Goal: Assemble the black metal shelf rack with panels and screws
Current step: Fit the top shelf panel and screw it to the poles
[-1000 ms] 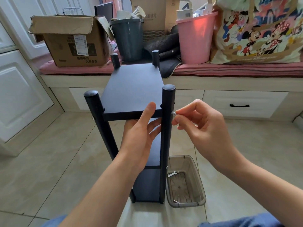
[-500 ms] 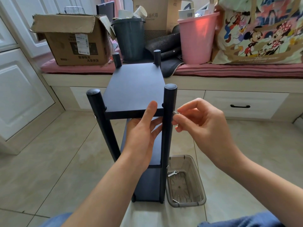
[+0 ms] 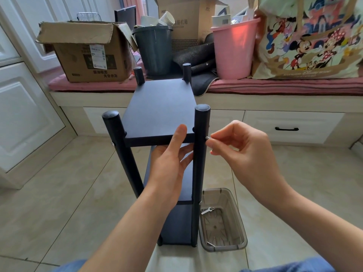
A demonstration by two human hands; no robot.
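- My left hand (image 3: pixel 170 163) grips the front edge of the top panel (image 3: pixel 159 110) of the black shelf rack (image 3: pixel 167 154): thumb pressed flat on the upper face, the other fingers curled underneath.
- My right hand (image 3: pixel 241 152) pinches a small silver screw (image 3: pixel 207 137) between thumb and forefinger, its tip at the outer side of the near right post (image 3: pixel 199 163), level with the top panel (I cannot tell how far in it sits); the remaining fingers are loosely bent.
- The rack stands upright on the tiled floor (image 3: pixel 68 193) right in front of me, four round posts, with lower panels visible under the top one.
- A screw head (image 3: pixel 112 143) shows on the near left post (image 3: pixel 121 150) at the same height.
- Just beside the rack's right foot lies a clear grey plastic tray (image 3: pixel 239 228) on the floor, with a small silver wrench (image 3: pixel 207 210) inside near its far end.
- Behind the rack runs a low bench with a pink cushion (image 3: pixel 284 87) and drawers below.
- On it, left to right: an open cardboard box (image 3: pixel 86 55), a dark grey bin (image 3: pixel 155 50), a pink bin (image 3: pixel 233 52) and a cartoon-print bag (image 3: pixel 310 40).
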